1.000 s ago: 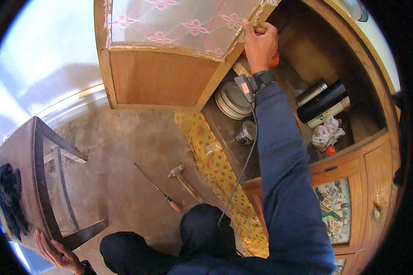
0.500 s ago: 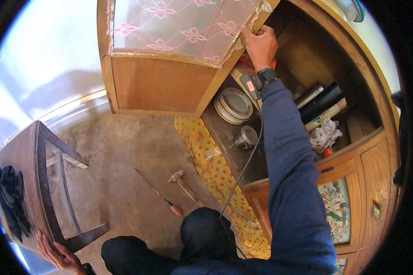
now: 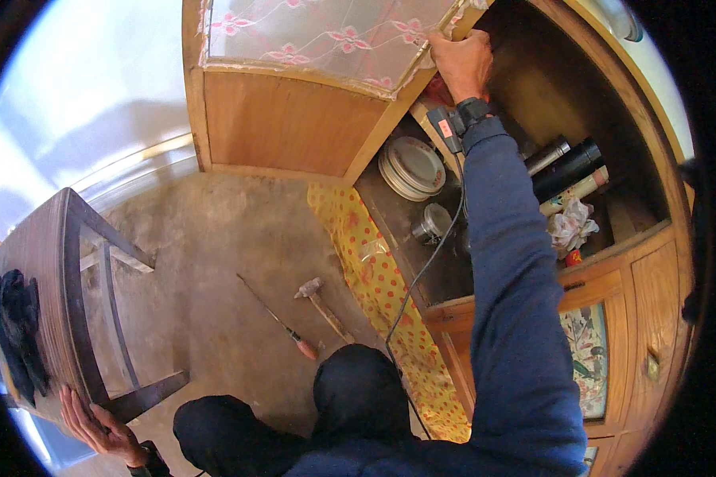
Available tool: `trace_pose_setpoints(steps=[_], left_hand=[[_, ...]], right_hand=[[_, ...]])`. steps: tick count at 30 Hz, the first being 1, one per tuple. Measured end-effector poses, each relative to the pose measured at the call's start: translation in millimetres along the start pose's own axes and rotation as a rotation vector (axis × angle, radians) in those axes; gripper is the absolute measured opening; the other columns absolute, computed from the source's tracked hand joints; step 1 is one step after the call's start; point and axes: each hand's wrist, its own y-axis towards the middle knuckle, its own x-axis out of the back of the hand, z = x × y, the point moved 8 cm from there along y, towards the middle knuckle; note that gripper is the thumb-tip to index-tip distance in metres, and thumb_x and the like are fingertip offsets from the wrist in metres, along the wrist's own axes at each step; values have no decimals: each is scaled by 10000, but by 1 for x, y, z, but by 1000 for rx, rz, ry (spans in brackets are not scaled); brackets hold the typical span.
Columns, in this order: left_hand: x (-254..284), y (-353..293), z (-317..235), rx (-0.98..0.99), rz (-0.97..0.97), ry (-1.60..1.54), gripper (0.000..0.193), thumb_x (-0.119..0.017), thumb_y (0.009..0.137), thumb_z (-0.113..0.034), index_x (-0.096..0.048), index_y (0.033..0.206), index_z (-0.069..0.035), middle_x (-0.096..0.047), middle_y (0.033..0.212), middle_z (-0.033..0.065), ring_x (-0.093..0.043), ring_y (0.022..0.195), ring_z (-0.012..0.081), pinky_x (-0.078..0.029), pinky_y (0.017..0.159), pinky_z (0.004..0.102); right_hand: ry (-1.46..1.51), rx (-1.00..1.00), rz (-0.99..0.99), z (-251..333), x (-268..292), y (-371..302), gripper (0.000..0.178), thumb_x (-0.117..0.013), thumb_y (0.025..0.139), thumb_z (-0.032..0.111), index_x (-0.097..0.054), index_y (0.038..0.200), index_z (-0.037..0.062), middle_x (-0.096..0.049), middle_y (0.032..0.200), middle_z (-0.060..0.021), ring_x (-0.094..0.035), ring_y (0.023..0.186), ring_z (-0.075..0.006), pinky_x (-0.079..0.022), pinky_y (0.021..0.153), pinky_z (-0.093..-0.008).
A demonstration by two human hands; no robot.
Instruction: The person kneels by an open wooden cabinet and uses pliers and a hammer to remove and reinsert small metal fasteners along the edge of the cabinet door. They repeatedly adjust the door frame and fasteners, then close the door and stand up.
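My right hand [image 3: 465,65] grips the free edge of a wooden cabinet door [image 3: 282,123], its fingers curled round the frame. The door's upper panel is covered with white lace cloth [image 3: 334,38] patterned with pink flowers, and it stands swung out from the cabinet. Lower left, my left hand [image 3: 97,429] rests with fingers stretched out on the edge of a dark wooden stool [image 3: 52,318]. A crumpled black cloth [image 3: 17,334] lies on that stool's top. On the floor between them are a hammer [image 3: 324,310] and a long screwdriver [image 3: 278,316] with an orange handle.
Inside the cabinet are stacked plates [image 3: 415,167], a lidded jar [image 3: 432,222], a black flask [image 3: 569,171] and a crumpled plastic bag [image 3: 573,224]. A yellow dotted sheet [image 3: 374,278] runs along the cabinet's foot. A cable [image 3: 426,274] hangs from my right wrist.
The view has shifted slightly, so the door and cabinet appear a little higher and further right. My right hand keeps its hold on the door; my left stays on the stool.
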Motion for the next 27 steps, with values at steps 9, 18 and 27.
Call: trace_pose_setpoints(steps=[9,18,27], left_hand=[[3,2,-2,-16,-30,-27,353,-500,1066,-200,-620,1357,-40,-622,1397,156,-559,1319,354,-395,1156,517],[9,14,-18,-46,-64,-37,301,-540,1045,-106,-647,1287,37,-645,1346,180,-599,1254,358,-443,1101,478],[23,37,-49,-87,-151,-26,255,-601,1018,-190,-698,1165,-4,-709,1187,155,-658,1107,360,-494,976,496]], right_hand=[[207,19,-28,-7,21,-40,416,-759,798,309,-692,1068,0,-746,991,-178,-718,926,-342,-555,836,-422],[713,-245,449,-6,-1,-236,134,-679,928,132,-717,973,12,-706,786,-106,-644,703,-124,-520,662,-309],[497,-234,699,-48,39,-313,221,-718,934,207,-683,887,-5,-623,641,-119,-564,567,-132,-448,538,-340]])
